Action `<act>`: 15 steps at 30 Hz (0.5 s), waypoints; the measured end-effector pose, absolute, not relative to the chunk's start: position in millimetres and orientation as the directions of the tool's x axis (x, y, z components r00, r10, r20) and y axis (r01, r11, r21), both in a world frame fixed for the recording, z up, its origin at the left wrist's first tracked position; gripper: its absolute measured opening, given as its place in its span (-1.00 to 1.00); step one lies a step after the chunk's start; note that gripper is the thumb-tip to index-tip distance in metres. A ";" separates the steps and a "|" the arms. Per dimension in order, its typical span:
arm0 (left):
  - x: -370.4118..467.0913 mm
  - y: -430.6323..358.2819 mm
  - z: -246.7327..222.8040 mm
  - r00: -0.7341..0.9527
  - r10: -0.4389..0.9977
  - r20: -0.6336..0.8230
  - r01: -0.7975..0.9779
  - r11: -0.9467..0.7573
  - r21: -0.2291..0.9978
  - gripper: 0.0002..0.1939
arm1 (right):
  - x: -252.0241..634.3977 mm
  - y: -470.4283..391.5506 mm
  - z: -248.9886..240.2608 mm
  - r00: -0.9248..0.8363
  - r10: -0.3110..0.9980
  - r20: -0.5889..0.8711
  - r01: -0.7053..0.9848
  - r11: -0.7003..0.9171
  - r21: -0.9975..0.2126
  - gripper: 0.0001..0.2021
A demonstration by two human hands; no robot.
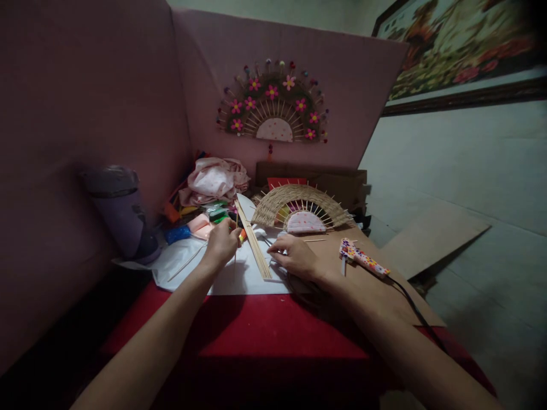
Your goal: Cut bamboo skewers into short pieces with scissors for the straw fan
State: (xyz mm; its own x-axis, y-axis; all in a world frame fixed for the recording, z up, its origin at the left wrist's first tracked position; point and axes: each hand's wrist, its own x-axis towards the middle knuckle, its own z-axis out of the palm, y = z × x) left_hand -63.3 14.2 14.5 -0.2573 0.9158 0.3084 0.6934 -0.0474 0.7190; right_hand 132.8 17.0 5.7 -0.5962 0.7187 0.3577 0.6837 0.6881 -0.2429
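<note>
My left hand [223,244] is closed in a pinch around a thin wooden stick [235,259], held nearly upright over white paper [224,285]. Between my hands lies a slanting bundle of similar sticks [256,250]. My right hand [294,256] is just right of the bundle, its fingers curled together; a small dark, thin piece shows by the fingertips, too unclear to name. Behind that hand stands a fan of woven straw-coloured cord on sticks [273,206], with a dotted fabric half-circle [306,222] at its base.
A flower-patterned glue gun [363,261] with a black cord lies on brown cardboard [393,296] at right. Crumpled pink fabric [217,179] and coloured packets [177,233] sit back left, near a lilac tumbler [117,216]. A finished-looking flowered fan [273,102] hangs on the pink panel.
</note>
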 end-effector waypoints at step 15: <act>-70.8 28.8 -3.5 -0.276 0.942 0.190 0.318 -0.097 0.943 -0.89 | 97.5 26.3 -4.8 -0.355 0.914 0.195 0.892 0.394 -0.221 -0.79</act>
State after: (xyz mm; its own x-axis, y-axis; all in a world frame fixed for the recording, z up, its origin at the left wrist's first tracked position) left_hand -70.8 28.8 -3.5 -0.2765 0.9420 0.1900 0.3176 -0.0971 0.9433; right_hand 97.5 26.3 -4.8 -0.3553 0.9142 0.1947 0.8921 0.3939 -0.2213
